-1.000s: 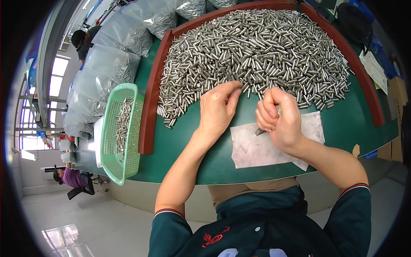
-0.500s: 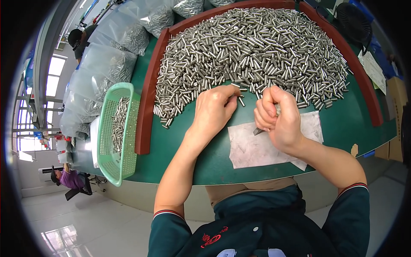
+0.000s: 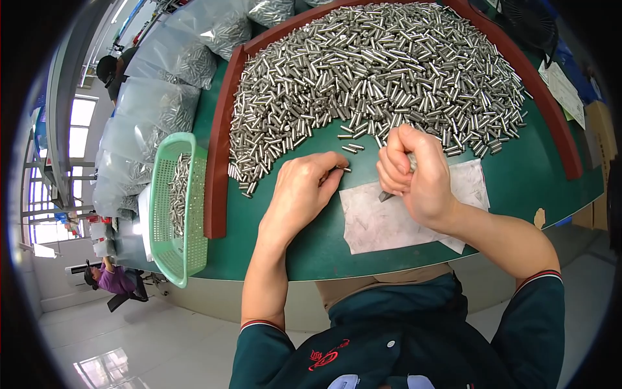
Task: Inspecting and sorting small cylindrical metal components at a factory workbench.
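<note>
A broad heap of short, shiny metal pins covers the far part of the green table. My left hand is closed in a pinch in front of the heap, a small metal pin sticking out at its fingertips. A few loose pins lie just beyond it. My right hand makes a fist above a smudged white cloth or paper. A dark flat tip pokes out below that fist and something pale shows inside its curl; the rest is hidden by the fingers.
Dark red wooden rails border the heap. Left of them stands a light green perforated basket with pins inside. Clear plastic bags of pins line the left edge. A black fan and papers are at far right. Two people are at left.
My left hand has drawn back from the heap, toward me and to the left, with a pin at its fingertips. The right fist has shifted only slightly. The whole view has turned a little.
</note>
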A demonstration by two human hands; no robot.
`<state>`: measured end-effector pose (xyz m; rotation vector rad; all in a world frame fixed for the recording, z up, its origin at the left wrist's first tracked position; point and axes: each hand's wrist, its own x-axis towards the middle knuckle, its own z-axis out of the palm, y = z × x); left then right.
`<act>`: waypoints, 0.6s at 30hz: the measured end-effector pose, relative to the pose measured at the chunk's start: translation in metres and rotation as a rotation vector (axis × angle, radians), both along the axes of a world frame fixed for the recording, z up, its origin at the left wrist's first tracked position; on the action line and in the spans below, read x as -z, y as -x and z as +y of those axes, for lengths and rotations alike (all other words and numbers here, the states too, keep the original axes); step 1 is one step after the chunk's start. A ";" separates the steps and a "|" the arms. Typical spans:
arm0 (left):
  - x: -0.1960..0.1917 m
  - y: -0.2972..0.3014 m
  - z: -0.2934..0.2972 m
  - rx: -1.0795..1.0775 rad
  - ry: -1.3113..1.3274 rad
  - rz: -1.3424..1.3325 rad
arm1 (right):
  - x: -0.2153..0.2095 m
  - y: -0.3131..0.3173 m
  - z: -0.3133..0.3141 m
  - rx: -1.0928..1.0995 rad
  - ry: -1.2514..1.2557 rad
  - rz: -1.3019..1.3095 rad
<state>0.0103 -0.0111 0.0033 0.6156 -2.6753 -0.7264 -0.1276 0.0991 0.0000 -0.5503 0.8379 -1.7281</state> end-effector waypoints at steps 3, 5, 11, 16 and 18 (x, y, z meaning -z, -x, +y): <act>-0.008 0.002 0.002 -0.067 -0.073 -0.125 | 0.001 0.001 0.000 -0.001 -0.006 -0.011; -0.009 0.002 0.002 -0.095 -0.150 -0.098 | 0.000 0.001 0.000 -0.010 0.003 -0.007; -0.001 -0.003 -0.011 -0.117 -1.176 0.191 | 0.001 0.001 0.000 -0.007 -0.005 -0.012; 0.008 -0.005 -0.016 -0.054 -1.414 0.287 | 0.002 0.001 0.000 -0.007 0.028 -0.046; 0.008 -0.004 -0.016 -0.070 -1.401 0.288 | 0.002 0.002 -0.001 -0.006 0.023 -0.041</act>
